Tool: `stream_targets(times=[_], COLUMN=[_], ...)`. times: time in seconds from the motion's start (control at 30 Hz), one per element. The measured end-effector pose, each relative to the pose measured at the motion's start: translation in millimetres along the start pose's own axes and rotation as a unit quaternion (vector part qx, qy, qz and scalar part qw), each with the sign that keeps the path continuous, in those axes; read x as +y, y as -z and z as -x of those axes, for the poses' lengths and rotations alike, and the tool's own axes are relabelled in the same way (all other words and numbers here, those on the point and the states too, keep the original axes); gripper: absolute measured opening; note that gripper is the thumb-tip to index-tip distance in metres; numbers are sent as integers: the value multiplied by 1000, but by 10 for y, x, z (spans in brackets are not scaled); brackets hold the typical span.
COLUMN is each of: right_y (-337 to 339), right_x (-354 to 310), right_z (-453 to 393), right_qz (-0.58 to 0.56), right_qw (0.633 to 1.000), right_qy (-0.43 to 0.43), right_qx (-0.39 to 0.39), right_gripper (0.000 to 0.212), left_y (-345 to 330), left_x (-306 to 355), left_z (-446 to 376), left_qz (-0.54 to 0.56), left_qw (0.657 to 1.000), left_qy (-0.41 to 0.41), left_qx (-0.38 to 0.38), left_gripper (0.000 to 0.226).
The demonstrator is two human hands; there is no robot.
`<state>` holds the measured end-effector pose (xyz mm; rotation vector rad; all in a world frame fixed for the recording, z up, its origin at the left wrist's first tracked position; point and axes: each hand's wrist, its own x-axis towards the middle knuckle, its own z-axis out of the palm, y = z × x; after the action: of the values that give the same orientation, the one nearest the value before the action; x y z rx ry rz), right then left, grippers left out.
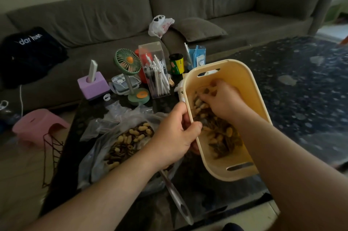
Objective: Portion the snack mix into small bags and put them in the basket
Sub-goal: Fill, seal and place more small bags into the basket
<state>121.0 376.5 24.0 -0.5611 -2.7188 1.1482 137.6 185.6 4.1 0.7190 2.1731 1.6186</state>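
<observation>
Basket (237, 78) contents blur under the right hand (224, 102), grip unclear; left hand (175, 136) fingers (194, 127) clamp its rim.

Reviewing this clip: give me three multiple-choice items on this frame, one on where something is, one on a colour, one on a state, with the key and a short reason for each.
1. Where is the right hand?
A. Inside the basket
B. On the sofa
C. On the pink stool

2. What colour is the basket?
A. Green
B. Pale yellow
C. Purple

3. What is the left hand doing?
A. Hanging idle
B. Holding a pen
C. Gripping the basket's rim

Key: 1 A, the right hand reaches down among the bagged snack mix in the basket. 2 B, its walls are pale yellow. 3 C, thumb and fingers curl over the basket's near-left rim.
</observation>
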Motion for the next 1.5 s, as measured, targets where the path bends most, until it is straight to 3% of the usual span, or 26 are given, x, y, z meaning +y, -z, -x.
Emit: stream_targets(times=[0.13, 0.27, 0.5, 0.67, 0.9, 0.97, 1.13, 1.23, 1.3, 1.33, 1.43, 1.5], right_y=[-46, -86, -102, -7, -204, -231, -313, -545, -791, -919, -1186, -1237], right_x=[1, 34, 1, -138, -259, -330, -591, -746, -750, -720, -536, -440], right_z=[57, 56, 66, 89, 195, 238, 507, 755, 878, 892, 752, 642], right_qz=[15, 121, 206, 85, 74, 85, 99, 60, 69, 89, 228, 305], right_qw=[999, 986, 965, 988, 990, 989, 948, 901, 862, 851, 840, 833], right_qy=[45, 107, 125, 125, 109, 112, 293, 428, 482, 483, 424, 383], right_qx=[17, -35, -107, 13, -55, -42, 79, -28, -138, -186, -249, -257], right_gripper=[66, 26, 24, 21, 32, 35, 22, 18, 20, 24, 31, 36], left_y=[12, 27, 47, 31, 235, 406, 1024, 1291, 1316, 1293, 1153, 1073], left_x=[4, -6, 9, 61, 94, 101, -12, -203, -303, -340, -473, -570], left_z=[-9, -28, -145, -393, -509, -394, 124, 491, 684, 772, 944, 972], left_qz=[38, 31, 28, 8, 48, 57, -25, -151, -281, -329, -431, -485], left_qw=[999, 999, 998, 993, 983, 985, 990, 976, 941, 919, 862, 842], left_qy=[11, 13, 48, 87, 174, 164, 136, 154, 152, 154, 138, 80], left_qx=[7, 9, 38, 74, 36, 22, 27, -32, -113, -151, -231, -221], left_gripper=[14, 13, 11, 11, 23, 21, 12, 10, 8, 8, 40, 34])
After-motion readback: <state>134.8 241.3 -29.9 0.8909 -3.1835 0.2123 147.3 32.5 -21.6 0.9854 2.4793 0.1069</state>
